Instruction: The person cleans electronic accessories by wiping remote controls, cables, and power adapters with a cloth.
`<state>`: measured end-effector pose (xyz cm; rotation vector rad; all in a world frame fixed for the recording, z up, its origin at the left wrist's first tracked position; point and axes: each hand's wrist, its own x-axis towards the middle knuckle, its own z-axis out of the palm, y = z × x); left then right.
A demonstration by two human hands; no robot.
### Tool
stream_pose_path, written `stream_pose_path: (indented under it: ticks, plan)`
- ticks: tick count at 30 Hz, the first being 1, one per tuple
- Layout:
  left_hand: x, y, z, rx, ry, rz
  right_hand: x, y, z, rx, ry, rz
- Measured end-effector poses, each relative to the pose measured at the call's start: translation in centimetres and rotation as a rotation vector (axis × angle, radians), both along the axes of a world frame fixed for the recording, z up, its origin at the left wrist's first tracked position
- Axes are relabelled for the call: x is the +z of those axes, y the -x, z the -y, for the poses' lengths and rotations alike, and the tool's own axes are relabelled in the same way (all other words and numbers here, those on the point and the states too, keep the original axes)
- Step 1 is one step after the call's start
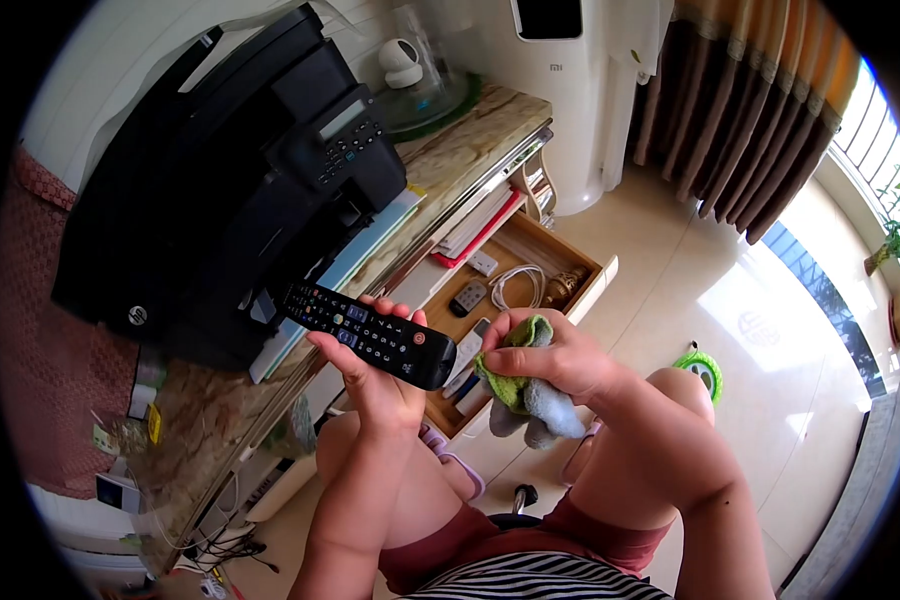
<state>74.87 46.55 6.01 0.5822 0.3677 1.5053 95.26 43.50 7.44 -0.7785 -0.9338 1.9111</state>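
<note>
My left hand is closed around a long black remote control, its button side turned up toward me. The remote lies aslant, one end near the printer and the other over the drawer. To the right, my right hand pinches a crumpled green and grey cloth, which hangs below the fingers. Cloth and remote are apart. Beneath both hands an open wooden drawer holds a small dark remote, a coiled white cable and a pale remote partly hidden by my hand.
A black printer stands on the marble-topped cabinet at left. A white camera sits behind it. At the far side are a white appliance and brown curtains. Loose cables lie at lower left.
</note>
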Motion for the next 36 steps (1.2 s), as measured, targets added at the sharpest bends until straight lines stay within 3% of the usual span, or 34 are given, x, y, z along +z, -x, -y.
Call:
stream_pose_path:
  ticks: [7, 14, 16, 18, 21, 25, 30, 36]
  plan:
    - [-0.4, -0.5, -0.3, 0.018, 0.056, -0.044, 0.5, 0.7, 0.3, -0.103, -0.359, 0.282]
    - [-0.5, -1.7, 0.4, 0.113, -0.019, -0.251, -0.4, 1.6, 0.8, -0.206, -0.41, 0.594]
    - [-0.5, -2.2, 0.5, 0.157, 0.011, -0.3, -1.1, 1.5, 0.5, -0.529, -1.095, 0.862]
    - [-0.9, -2.2, 0.8, 0.101, 0.017, -0.352, -0.4, 0.9, 0.3, -0.564, -0.959, 0.718]
    - [-1.6, -2.0, 1.3, 0.003, 0.006, -0.432, 0.7, -1.2, -0.2, -0.465, -0.499, 0.618]
    - [-3.1, -1.2, 1.7, -0.265, 0.051, -0.49, 0.2, -3.4, -0.2, -0.461, -0.501, 0.629]
    - [-5.1, 0.9, 2.2, -0.621, 0.243, -0.714, -0.2, -6.0, 0.5, -0.526, -0.298, 0.599]
    - [-10.1, 4.1, 2.1, -0.647, 0.379, -0.944, 0.1, -7.7, 1.6, -0.527, -0.199, 0.591]
